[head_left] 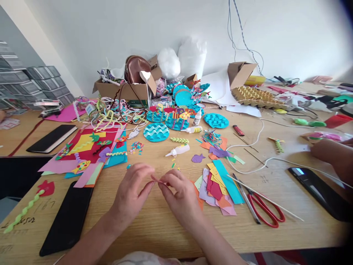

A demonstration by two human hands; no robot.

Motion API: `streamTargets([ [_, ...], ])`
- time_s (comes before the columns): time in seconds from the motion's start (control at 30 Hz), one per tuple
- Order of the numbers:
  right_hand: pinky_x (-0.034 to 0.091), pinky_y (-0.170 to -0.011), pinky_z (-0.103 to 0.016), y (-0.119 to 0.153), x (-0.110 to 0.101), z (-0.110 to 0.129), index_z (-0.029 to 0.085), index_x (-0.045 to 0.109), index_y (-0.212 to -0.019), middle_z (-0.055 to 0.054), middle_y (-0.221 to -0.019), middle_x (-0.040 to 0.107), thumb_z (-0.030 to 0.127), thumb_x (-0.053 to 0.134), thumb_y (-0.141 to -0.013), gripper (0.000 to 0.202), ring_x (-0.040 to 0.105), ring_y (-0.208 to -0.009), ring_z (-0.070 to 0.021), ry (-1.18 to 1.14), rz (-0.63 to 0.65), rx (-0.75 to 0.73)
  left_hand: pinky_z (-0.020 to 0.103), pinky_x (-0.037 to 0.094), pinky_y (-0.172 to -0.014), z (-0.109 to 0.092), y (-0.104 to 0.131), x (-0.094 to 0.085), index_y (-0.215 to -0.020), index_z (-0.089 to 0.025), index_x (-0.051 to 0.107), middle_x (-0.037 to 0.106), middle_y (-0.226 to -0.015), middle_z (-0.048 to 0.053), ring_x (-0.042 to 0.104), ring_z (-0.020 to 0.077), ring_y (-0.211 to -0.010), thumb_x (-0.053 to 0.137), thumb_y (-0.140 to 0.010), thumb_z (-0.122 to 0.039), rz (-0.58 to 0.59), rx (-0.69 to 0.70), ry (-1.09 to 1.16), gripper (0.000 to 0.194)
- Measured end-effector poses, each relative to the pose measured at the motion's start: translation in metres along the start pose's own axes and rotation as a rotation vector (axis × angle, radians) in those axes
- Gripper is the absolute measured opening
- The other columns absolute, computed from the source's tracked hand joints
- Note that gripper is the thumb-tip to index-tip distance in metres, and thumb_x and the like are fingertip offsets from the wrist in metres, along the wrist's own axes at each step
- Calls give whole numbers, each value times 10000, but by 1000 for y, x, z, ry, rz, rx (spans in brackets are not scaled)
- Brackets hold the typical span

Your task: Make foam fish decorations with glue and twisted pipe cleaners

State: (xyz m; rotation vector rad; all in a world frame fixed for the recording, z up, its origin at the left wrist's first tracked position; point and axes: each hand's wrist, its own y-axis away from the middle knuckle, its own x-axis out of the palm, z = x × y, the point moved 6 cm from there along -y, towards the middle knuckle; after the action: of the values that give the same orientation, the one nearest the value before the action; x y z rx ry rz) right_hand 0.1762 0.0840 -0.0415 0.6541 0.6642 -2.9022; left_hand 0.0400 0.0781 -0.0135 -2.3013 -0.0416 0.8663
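Observation:
My left hand point(131, 191) and my right hand point(179, 189) meet above the table's middle. Between their fingertips is a small pinkish-red paper piece point(156, 179). The right thumb and forefinger pinch one end, while the left thumb and curved fingers are at the other. Just beyond them lie tiny paper scraps point(173, 165), a white glue bottle point(179, 149) and a purple paper fish point(198, 158). Beside my right hand is a pile of coloured paper cutouts point(213, 186).
Red-handled scissors point(264, 209), a pen point(246, 200) and a thin stick point(275, 201) lie at right, near a black phone point(317, 191) and another person's hand point(328, 154). A black phone-like slab point(67, 217) and paper sheets point(91, 147) are left. Blue scalloped discs point(156, 132) stand behind.

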Motion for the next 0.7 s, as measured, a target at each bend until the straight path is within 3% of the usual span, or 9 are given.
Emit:
streamTargets([
  [0.13,292,-474,-213,4,20,-34,192,531,-671,61,-541,415,342,611,-725,179,364,-502,-85,-555,89,412,289,511,-715,24,9,20,-960,-181,575,653,-884,43,629,177,-811,542,-789,-253,161,-514,434,188],
  [0.2,277,-475,-213,7,30,-38,190,526,-672,66,-538,407,391,633,-697,229,346,-502,-80,-664,154,477,265,495,-677,26,12,29,-866,-165,600,646,-810,30,617,167,-758,533,-784,-277,226,-625,554,154],
  [0.3,273,-482,-215,10,36,-35,187,533,-668,61,-546,408,410,599,-732,242,348,-510,-81,-623,242,465,240,468,-617,33,17,36,-806,-166,590,617,-752,9,596,154,-699,561,-737,-266,218,-690,592,126],
  [0.4,279,-485,-222,8,22,-36,187,540,-646,52,-542,425,353,526,-798,225,379,-513,-89,-364,312,415,228,435,-525,47,28,43,-920,-187,517,588,-687,-21,575,141,-593,571,-709,-258,212,-741,636,229],
  [0.47,319,-514,-234,-2,0,-41,187,558,-653,28,-584,500,259,524,-801,168,449,-554,-109,-43,313,346,223,415,-508,56,37,47,-959,-199,478,573,-650,-38,557,135,-556,564,-708,-255,209,-753,619,272],
  [0.53,399,-616,-273,-21,-29,-47,184,599,-757,-28,-760,603,175,536,-788,71,543,-690,-156,306,241,239,221,401,-518,62,43,50,-929,-198,496,565,-649,-35,542,130,-561,539,-725,-254,244,-741,560,216],
  [0.6,429,-773,-345,-44,-49,-53,183,618,-916,-84,-998,626,131,537,-786,162,565,-908,-221,579,212,129,227,393,-552,63,46,54,-830,-190,546,556,-653,-25,532,132,-590,503,-738,-229,319,-681,444,109],
  [0.7,388,-930,-366,-74,-50,-71,158,565,-1144,-107,-1210,562,28,510,-747,421,471,-1141,-249,797,344,-17,234,368,-592,62,45,60,-660,-184,565,551,-626,-18,524,138,-616,468,-722,-155,409,-559,219,119],
])
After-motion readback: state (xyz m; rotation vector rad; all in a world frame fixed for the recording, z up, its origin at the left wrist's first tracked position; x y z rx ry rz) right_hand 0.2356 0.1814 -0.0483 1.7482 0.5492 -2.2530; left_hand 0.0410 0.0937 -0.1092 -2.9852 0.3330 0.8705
